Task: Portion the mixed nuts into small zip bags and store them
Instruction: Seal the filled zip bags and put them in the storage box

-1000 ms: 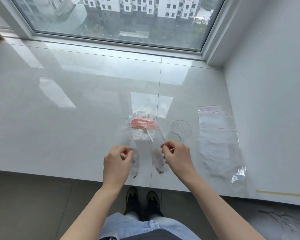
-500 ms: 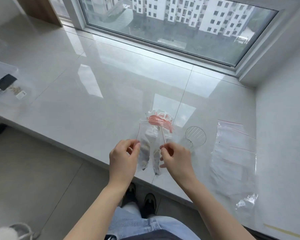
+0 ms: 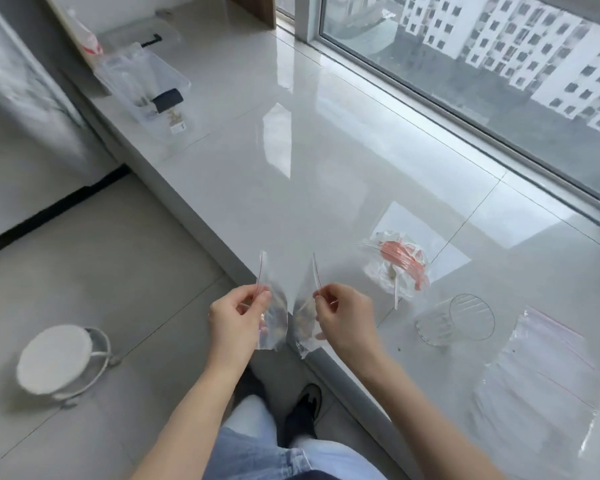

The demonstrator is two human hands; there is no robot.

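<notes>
Clear plastic is what both hands are busy with: the left hand (image 3: 238, 318) pinches the red-striped top of one small transparent zip bag holding mixed nuts (image 3: 273, 318), thumb and forefinger closed on the seal, and the right hand (image 3: 343, 315) pinches the top of a second small filled zip bag (image 3: 303, 322) the same way. Both bags hang in the air side by side, just off the near edge of the glossy white tiled worktop (image 3: 326, 174), with the nuts sunk to the bottom of each. At about three o'clock from the hands, on the worktop, a ribbed clear plastic cup (image 3: 454, 318) lies on its side, and beyond it at roughly four o'clock sits a flat stack of empty red-seal zip bags (image 3: 548, 372). At one o'clock lies a crumpled clear bag with a bundle of red strips (image 3: 400, 263); I cannot tell whether any nuts remain in it. Far off at eleven o'clock stands an open clear plastic storage box (image 3: 142, 79), with some bags and a dark object inside. A round white stool (image 3: 54, 358) stands on the floor at nine o'clock. Judging from this, at least two portions are filled and look ready for storing, probably in that far box; whether their seals are fully pressed is unclear, and the unused stack suggests more portions may remain.
</notes>
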